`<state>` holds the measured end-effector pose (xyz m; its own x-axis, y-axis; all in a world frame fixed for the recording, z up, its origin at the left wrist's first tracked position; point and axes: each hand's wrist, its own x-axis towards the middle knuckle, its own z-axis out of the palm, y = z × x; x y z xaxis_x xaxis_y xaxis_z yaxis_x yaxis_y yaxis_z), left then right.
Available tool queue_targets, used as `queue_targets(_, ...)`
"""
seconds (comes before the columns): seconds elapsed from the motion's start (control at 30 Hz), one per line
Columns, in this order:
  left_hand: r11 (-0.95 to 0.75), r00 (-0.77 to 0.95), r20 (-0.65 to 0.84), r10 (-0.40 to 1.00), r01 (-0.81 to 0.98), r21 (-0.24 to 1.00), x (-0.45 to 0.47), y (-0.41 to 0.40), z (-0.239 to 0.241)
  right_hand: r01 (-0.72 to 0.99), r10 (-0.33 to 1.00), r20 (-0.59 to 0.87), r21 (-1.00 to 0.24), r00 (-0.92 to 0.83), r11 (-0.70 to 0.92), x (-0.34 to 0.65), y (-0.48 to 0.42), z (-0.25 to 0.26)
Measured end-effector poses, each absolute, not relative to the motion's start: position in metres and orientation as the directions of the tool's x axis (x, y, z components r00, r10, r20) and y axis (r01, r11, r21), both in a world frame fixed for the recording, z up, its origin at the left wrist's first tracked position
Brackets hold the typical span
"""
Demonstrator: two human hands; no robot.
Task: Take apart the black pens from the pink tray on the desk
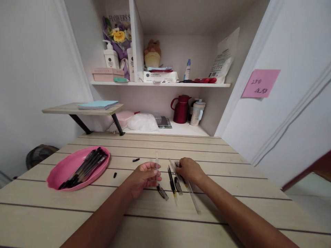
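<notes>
My left hand (143, 177) pinches a clear pen barrel (156, 159), held upright above the table. Just below those fingers lies a pen cap (162, 193) with a black clip. My right hand (190, 169) is down at the tabletop with fingers bent together over pen parts; what they grip is hidden. Beside it are thin ink refills (171, 181) with black ends, a second cap (178, 186) and a long clear tube (193, 199). Two small black pen pieces, one end piece (136, 159) and one plug (115, 175), lie left of my left hand.
A pink dish (55, 175) with several black pens stands at the left. Behind it is a small raised shelf (62, 108) on black legs, bearing blue notebooks (98, 104). A red jug (181, 109) and a pale cup (197, 113) stand in the cabinet at the back.
</notes>
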<state>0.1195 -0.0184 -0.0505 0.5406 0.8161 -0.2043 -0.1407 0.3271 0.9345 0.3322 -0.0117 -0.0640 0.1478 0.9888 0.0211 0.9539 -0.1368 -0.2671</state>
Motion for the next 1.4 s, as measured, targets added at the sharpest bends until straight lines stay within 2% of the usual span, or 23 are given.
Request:
queue_targets(0.2,0.312,0.581,-0.191,0.791,-0.114,0.943,0.121,-0.022,-0.052,0.915,0.983,0.033,-0.372,0.180,-0.156,0.334,-0.009,-0.062)
queue_targets(0.3,0.299,0.592,-0.192,0.783,-0.087,0.950,0.122,-0.023,-0.053,0.880,0.986,0.049,-0.459,0.161,-0.121,0.342,-0.006,-0.055)
queue_targets(0.37,0.290,0.597,-0.198,0.777,-0.061,0.955,0.123,-0.024,-0.053,0.820,0.985,0.057,-0.563,0.161,-0.102,0.346,-0.004,-0.051)
queue_targets(0.43,0.278,0.599,-0.204,0.774,-0.031,0.960,0.124,-0.025,-0.053,0.647,0.978,0.067,-0.758,0.195,-0.078,0.349,-0.002,-0.049)
queue_targets(0.5,0.263,0.595,-0.212,0.776,0.001,0.965,0.126,-0.026,-0.052,0.368,0.969,0.066,-0.929,0.238,-0.027,0.351,-0.001,-0.046)
queue_targets(0.57,0.250,0.584,-0.226,0.780,0.040,0.967,0.128,-0.028,-0.052,0.135,0.966,0.065,-0.990,0.249,0.032,0.353,-0.002,-0.041)
queue_targets(0.73,0.217,0.554,-0.234,0.799,0.098,0.971,0.130,-0.027,-0.049,-0.209,0.965,0.083,-0.968,0.250,0.138,0.394,-0.007,-0.032)
queue_targets(0.83,0.224,0.539,-0.244,0.806,0.105,0.969,0.130,-0.026,-0.048,-0.476,0.951,0.027,-0.861,0.308,0.179,0.443,-0.014,-0.040)
queue_targets(0.87,0.226,0.536,-0.246,0.807,0.105,0.968,0.131,-0.026,-0.048,-0.508,0.944,0.010,-0.841,0.331,0.187,0.459,-0.017,-0.045)
queue_targets(1.13,0.254,0.536,-0.281,0.796,0.125,0.959,0.134,-0.024,-0.050,-0.614,0.916,-0.044,-0.754,0.398,0.231,0.515,-0.034,-0.089)
queue_targets(1.4,0.263,0.494,-0.272,0.826,0.089,0.961,0.134,-0.026,-0.044,-0.630,0.913,-0.038,-0.735,0.407,0.250,0.517,-0.031,-0.097)
